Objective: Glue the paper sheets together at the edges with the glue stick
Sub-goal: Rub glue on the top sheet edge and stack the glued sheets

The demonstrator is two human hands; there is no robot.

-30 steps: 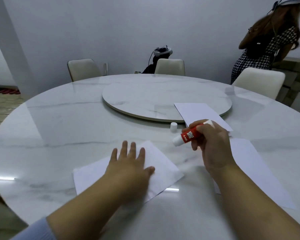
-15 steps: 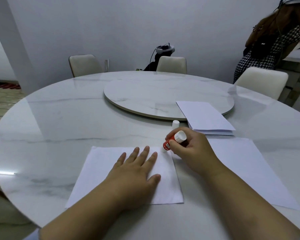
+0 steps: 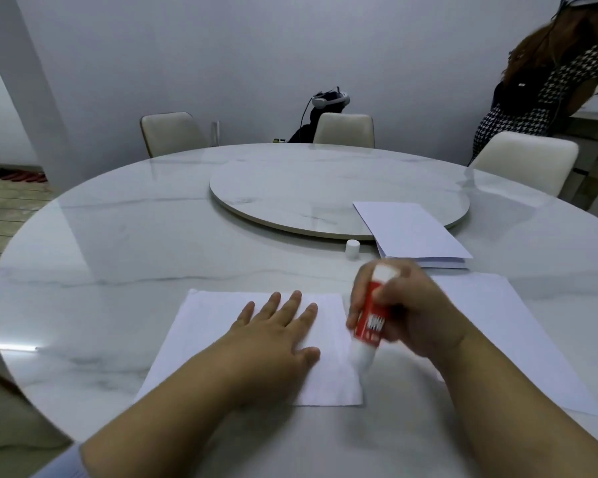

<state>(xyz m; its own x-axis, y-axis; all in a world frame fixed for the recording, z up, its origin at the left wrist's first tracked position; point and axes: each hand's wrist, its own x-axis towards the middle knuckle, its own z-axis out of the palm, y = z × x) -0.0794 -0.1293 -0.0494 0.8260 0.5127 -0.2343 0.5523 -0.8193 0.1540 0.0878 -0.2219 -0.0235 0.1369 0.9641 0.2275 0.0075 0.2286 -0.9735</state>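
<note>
A white paper sheet [image 3: 208,326] lies flat near the table's front edge. My left hand [image 3: 273,334] presses on it, palm down, fingers spread. My right hand [image 3: 411,315] grips a red and white glue stick [image 3: 370,322], tip pointing down at the sheet's right edge; the tip is blurred. A second white sheet [image 3: 518,339] lies to the right, partly under my right forearm. The glue stick's white cap [image 3: 353,247] stands upright beyond my right hand.
A stack of white paper [image 3: 411,232] rests partly on the round turntable [image 3: 290,188] of the marble table [image 3: 118,253]. Three pale chairs stand around the far side. A person in a checked dress [image 3: 532,91] stands at the back right.
My right hand has slid the glue stick from the sheet's top right corner down along its right edge toward me. My left hand has stayed pressed on the sheet.
</note>
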